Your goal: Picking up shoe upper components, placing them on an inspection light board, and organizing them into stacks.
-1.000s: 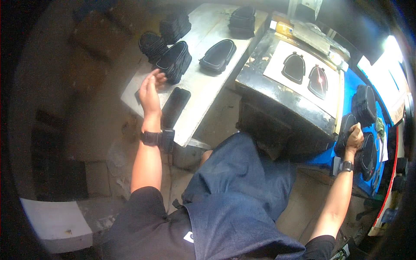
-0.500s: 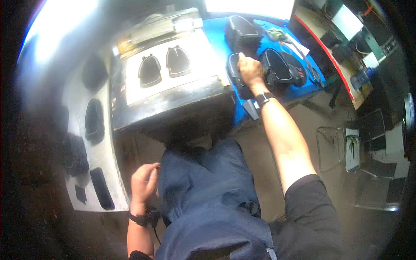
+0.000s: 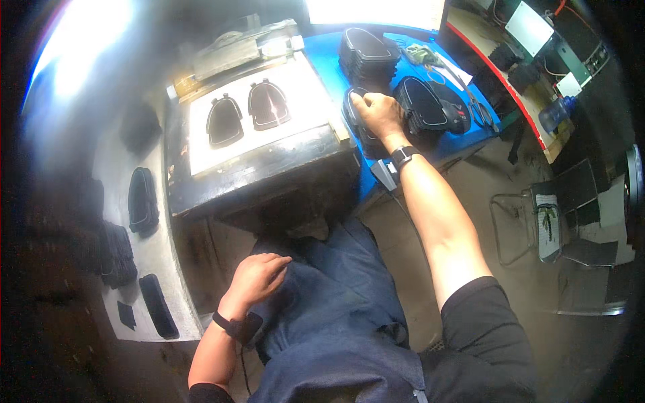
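Observation:
My right hand reaches to the blue-covered table and is closed on the edge of a black arch-shaped piece with pale edging, on top of a low stack. Its fingertips are partly hidden. Over my lap, my left hand hangs with fingers stretched out and nothing visible in it. Two similar black pieces, a left one and a right one, lie side by side on a white board. Other stacks stand close to my right hand: a tall one behind and another to the right.
Scissors and a crumpled greenish cloth lie on the blue table. A grey box-like device with a cord sits at its front edge. At left, a pale bench carries more black pieces. A folding chair stands right.
My left hand has risen and moved right over my lap. My right hand stays at the same stack, its fingers shifted slightly toward the near edge. The whole view has tilted a little.

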Demonstrator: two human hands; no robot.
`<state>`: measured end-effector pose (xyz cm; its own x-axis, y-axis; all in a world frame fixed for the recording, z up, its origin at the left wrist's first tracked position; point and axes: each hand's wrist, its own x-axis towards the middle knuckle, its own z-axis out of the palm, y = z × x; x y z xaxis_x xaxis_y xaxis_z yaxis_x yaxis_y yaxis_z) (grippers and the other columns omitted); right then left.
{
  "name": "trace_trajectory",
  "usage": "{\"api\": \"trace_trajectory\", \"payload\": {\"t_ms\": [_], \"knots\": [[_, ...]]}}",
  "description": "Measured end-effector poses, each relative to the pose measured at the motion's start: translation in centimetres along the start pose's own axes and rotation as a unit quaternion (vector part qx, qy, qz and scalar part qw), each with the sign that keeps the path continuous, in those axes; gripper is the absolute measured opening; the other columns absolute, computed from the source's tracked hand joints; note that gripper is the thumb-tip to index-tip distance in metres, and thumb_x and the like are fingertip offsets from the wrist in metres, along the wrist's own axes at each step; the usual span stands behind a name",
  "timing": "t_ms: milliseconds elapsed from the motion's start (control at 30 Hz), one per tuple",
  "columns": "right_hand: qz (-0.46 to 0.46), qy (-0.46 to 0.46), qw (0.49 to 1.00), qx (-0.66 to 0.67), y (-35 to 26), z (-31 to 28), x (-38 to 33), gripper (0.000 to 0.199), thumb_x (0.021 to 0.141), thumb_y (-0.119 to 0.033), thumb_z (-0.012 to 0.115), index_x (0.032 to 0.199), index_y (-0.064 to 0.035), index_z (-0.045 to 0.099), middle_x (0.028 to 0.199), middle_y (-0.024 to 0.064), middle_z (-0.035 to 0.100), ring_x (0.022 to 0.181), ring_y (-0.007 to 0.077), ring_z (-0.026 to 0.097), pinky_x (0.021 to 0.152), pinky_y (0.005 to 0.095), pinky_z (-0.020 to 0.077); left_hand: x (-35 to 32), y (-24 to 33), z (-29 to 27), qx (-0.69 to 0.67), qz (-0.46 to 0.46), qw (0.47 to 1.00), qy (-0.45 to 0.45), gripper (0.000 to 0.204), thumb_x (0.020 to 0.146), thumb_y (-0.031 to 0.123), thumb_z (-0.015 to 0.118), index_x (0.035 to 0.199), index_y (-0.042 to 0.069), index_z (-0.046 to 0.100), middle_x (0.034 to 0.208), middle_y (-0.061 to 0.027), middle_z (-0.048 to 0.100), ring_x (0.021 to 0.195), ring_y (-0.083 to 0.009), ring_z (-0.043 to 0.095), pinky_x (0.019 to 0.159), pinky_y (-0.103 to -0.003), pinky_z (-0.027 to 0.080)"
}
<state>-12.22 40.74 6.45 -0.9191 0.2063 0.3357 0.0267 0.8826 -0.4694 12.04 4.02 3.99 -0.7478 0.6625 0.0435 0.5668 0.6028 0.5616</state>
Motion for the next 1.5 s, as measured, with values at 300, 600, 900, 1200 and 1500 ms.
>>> {"api": "trace_trajectory", "payload": {"t_ms": [300, 600, 900, 1200, 1500], "knots": [[-0.009, 0.011, 1.0, 0.017, 0.1, -0.2, -0.2, 0.061, 0.092, -0.065, 0.045, 0.078, -0.0137, 0.075, 0.086, 0.0183, 0.071, 0.087, 0.0403, 0.068, 0.077, 0.0496, 0.0522, 4.4, 1.7, -0.4, -0.027, 0.034, 0.999, 0.027, 0.022, 0.088, 0.012, 0.065, 0.109, 0.006, 0.069, 0.098, -0.0153, 0.07, 0.088, -0.035, 0.068, 0.076, -0.043, 0.056], [0.036, 0.054, 0.995, 0.077, 2.1, 1.8, 1.2, 0.058, 0.098, -0.045, 0.036, 0.078, -0.0073, 0.075, 0.087, 0.025, 0.069, 0.087, 0.0456, 0.068, 0.081, 0.0514, 0.0529, 13.3, 4.1, -1.4, -0.042, 0.102, 0.993, 0.052, 0.024, 0.087, 0.008, 0.065, 0.111, 0.005, 0.069, 0.095, -0.0158, 0.068, 0.086, -0.0352, 0.067, 0.077, -0.042, 0.055], [-0.02, 0.003, 0.996, 0.081, 1.6, 0.9, 0.5, 0.038, 0.081, -0.048, 0.054, 0.081, -0.0166, 0.076, 0.087, 0.016, 0.071, 0.083, 0.0408, 0.069, 0.073, 0.0479, 0.0533, 10.7, 3.6, 3.6, -0.059, 0.073, 0.995, -0.039, 0.031, 0.086, 0.013, 0.067, 0.116, 0.007, 0.067, 0.101, -0.0153, 0.069, 0.092, -0.0348, 0.067, 0.081, -0.043, 0.055], [-0.045, -0.038, 0.998, 0.011, 1.9, 1.7, 1.3, 0.054, 0.093, -0.061, 0.049, 0.1, -0.0122, 0.072, 0.101, 0.0204, 0.069, 0.092, 0.0433, 0.065, 0.078, 0.0493, 0.0505, 4.2, 1.8, 7.0, -0.053, 0.012, 0.998, 0.027, 0.026, 0.09, 0.024, 0.063, 0.109, 0.007, 0.069, 0.094, -0.013, 0.069, 0.088, -0.0339, 0.068, 0.075, -0.045, 0.055], [-0.09, -0.01, 0.996, 0.01, 3.6, 2.7, 2.1, 0.049, 0.096, -0.053, 0.051, 0.091, -0.0076, 0.068, 0.089, 0.0237, 0.067, 0.081, 0.0443, 0.064, 0.07, 0.049, 0.048, -4.6, 1.4, -1.3, 0.07, -0.077, 0.97, 0.22, 0.031, 0.083, 0.016, 0.067, 0.112, 0.005, 0.067, 0.104, -0.0141, 0.07, 0.093, -0.0339, 0.068, 0.082, -0.044, 0.055]]}}
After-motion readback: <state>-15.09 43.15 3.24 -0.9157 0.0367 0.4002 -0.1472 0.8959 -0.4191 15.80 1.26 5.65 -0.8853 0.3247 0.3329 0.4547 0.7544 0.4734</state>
